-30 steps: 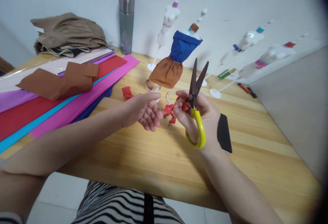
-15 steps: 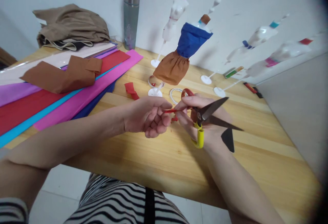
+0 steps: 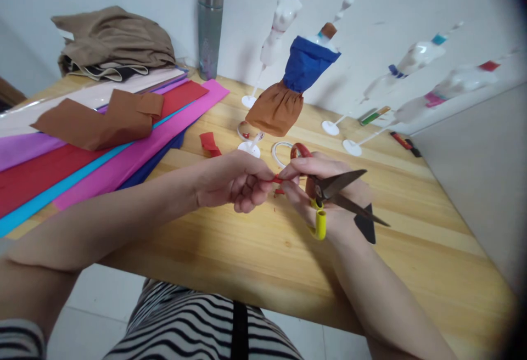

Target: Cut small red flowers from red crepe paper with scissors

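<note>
Between the fingertips of both hands is a thin red strip (image 3: 277,179), perhaps paper. My left hand (image 3: 242,183) pinches its left end with thumb and forefinger, the other fingers curled. My right hand (image 3: 304,190) pinches the right end. Scissors (image 3: 325,187) with a red and a yellow handle loop also hang in the right hand, their dark blades spread and pointing right. Small red scraps (image 3: 280,191) lie on the table just beneath the fingers. Beyond the hands stands a small mannequin in a blue top (image 3: 310,63) and a gathered brown skirt (image 3: 275,107).
Coloured sheets (image 3: 135,159), with a brown piece (image 3: 111,121) on top, lie at left. Behind them are folded brown cloth (image 3: 119,36) and a flask (image 3: 211,25). Several white mannequins (image 3: 424,55) line the wall. Tape rolls (image 3: 275,154) and a red piece (image 3: 209,144) lie mid-table.
My left hand has shifted slightly up and right, closing in on my right fingertips, so less of the red strip shows between them. The scissors have turned slightly, still in my right hand.
</note>
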### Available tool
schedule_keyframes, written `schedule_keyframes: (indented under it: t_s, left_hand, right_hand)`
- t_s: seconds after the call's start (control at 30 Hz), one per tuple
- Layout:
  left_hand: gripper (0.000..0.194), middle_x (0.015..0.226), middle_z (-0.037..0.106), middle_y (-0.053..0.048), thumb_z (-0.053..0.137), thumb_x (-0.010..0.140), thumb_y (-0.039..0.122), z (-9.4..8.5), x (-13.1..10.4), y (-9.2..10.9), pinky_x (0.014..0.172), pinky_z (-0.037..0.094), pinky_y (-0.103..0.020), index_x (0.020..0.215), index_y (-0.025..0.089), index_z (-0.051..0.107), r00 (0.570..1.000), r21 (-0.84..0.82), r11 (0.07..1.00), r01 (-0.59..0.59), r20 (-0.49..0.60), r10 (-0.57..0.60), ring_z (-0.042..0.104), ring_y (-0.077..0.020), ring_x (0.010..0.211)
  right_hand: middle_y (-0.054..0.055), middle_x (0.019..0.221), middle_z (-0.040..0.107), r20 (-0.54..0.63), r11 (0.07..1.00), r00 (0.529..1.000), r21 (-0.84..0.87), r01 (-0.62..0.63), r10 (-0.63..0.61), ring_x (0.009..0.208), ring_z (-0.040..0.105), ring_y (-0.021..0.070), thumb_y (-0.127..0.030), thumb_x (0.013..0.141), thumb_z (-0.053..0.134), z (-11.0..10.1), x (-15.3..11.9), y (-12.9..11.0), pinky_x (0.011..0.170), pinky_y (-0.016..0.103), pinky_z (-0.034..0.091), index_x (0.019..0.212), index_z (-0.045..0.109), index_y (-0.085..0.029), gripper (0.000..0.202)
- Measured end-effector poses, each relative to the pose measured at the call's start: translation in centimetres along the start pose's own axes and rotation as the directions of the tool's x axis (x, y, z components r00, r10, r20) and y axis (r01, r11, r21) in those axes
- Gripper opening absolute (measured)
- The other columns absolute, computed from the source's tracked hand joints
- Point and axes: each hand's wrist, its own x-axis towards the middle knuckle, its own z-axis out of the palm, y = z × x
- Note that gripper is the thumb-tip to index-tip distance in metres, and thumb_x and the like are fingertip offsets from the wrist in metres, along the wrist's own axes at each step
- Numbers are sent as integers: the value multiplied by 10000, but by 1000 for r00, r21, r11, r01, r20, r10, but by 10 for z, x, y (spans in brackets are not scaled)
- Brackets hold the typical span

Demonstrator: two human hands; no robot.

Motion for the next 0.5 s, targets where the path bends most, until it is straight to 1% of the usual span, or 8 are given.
schedule_keyframes:
  t_s: [0.07,0.1,0.13,0.17,0.23,0.3,0.37,0.5]
  left_hand:
    - [253,458,563,-3,579,779,205,2,-1,-1,368,349,-184,532,148,574,986,73,985,-155,-49,159,492,-74,353]
    - [238,476,577,0,581,770,198,3,-2,-2,393,381,-179,538,144,575,966,130,963,-235,-75,246,509,-71,372]
    - [221,490,587,1,590,754,191,4,-2,-2,410,398,-175,539,144,572,938,200,930,-307,-104,332,526,-72,393]
    - [214,510,597,1,598,746,189,4,-2,-3,431,415,-171,539,144,566,908,275,893,-355,-126,400,543,-71,420]
    - [218,542,605,0,604,742,195,3,-1,-4,456,428,-166,537,148,547,854,397,819,-413,-143,500,560,-70,461]
    - [235,570,609,-1,591,763,211,1,0,-6,485,440,-166,542,153,533,821,466,766,-443,-133,555,566,-67,491]
    - [241,583,607,0,576,780,221,-1,1,-7,507,445,-172,553,159,525,803,510,729,-457,-115,585,563,-68,511]
    - [245,593,600,-3,541,813,231,-3,2,-9,556,453,-200,577,170,516,802,600,664,-446,-61,594,567,-86,559]
  right_hand:
    - [1,763,728,-64,1000,998,15,-16,17,621,650,207,-212,814,769,3,0,0,587,394,514,1015,737,-363,253]
    - [4,803,739,-105,998,993,29,-48,51,649,665,206,-215,824,757,4,1,0,594,387,522,1027,733,-356,248]
    - [4,819,742,-142,996,986,53,-78,85,670,675,206,-229,831,753,4,1,-1,591,375,522,1032,728,-352,237]
    - [2,831,743,-153,989,979,85,-121,133,696,683,207,-246,838,753,5,1,-2,594,365,522,1042,722,-351,232]
    - [-2,834,743,-139,965,965,175,-197,223,708,673,199,-287,845,769,4,1,-2,584,341,504,1055,716,-355,227]
    - [-2,847,747,-98,926,950,274,-260,296,648,629,177,-319,842,792,3,1,-2,548,322,473,1072,716,-354,245]
    - [2,853,752,-50,883,934,348,-315,353,580,582,157,-357,823,820,2,1,-2,504,313,451,1080,725,-350,274]
    - [-1,849,751,15,825,910,416,-382,413,548,564,135,-381,787,853,3,2,-3,477,297,447,1069,738,-337,308]
